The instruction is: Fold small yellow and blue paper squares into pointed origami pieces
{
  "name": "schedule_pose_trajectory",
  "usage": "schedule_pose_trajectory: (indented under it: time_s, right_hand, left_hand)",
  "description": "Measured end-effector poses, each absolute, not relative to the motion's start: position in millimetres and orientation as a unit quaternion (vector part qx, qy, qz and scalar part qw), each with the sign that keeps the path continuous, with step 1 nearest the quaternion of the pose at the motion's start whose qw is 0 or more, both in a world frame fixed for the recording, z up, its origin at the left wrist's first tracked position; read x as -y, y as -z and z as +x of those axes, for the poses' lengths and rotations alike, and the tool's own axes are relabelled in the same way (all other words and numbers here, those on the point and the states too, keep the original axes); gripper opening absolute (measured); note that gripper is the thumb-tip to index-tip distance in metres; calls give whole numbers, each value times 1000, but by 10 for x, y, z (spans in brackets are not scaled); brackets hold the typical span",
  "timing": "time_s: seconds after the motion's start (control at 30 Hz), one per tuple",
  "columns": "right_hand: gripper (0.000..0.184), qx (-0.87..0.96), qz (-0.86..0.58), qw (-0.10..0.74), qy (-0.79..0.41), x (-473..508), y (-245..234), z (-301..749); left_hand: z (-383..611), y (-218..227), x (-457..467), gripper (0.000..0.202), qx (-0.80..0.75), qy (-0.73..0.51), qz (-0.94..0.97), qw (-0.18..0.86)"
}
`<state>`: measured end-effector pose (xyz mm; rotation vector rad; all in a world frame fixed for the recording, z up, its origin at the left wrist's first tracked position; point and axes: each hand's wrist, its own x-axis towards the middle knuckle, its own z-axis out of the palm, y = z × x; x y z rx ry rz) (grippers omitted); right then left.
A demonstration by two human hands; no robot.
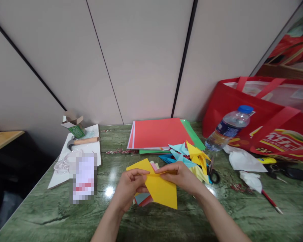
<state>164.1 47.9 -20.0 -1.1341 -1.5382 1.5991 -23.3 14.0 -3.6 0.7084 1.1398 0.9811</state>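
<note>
A yellow square of paper is held just above the green marble table, tilted like a diamond. My left hand pinches its upper left edge with thumb and fingers closed on the fold. My right hand pinches the upper right edge in the same way. Under the sheet lies a small pile of coloured paper squares. Behind my right hand sits a heap of folded blue and yellow paper shapes.
A stack of red and green paper sheets lies at the back. A water bottle leans on a red bag. Scissors, crumpled tissues and a brush lie right. A hammer and small carton sit left.
</note>
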Motion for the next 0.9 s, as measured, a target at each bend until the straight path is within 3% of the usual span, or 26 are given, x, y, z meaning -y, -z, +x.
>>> schedule_pose_trajectory:
  time_s: [0.23,0.6,0.9]
  right_hand:
    - [15,531,-404,334,-666,-474,195,1688]
    - [15,670,-403,260,-567,-466,103,1721]
    - [18,682,-428,288,-518,-467,96,1670]
  left_hand:
    - [-285,-11,-131,30,-470,-422,321,706]
    - [-251,20,-159,28,-505,-411,316,690]
    - [-260,66,-146,27,-514,-382,342,688]
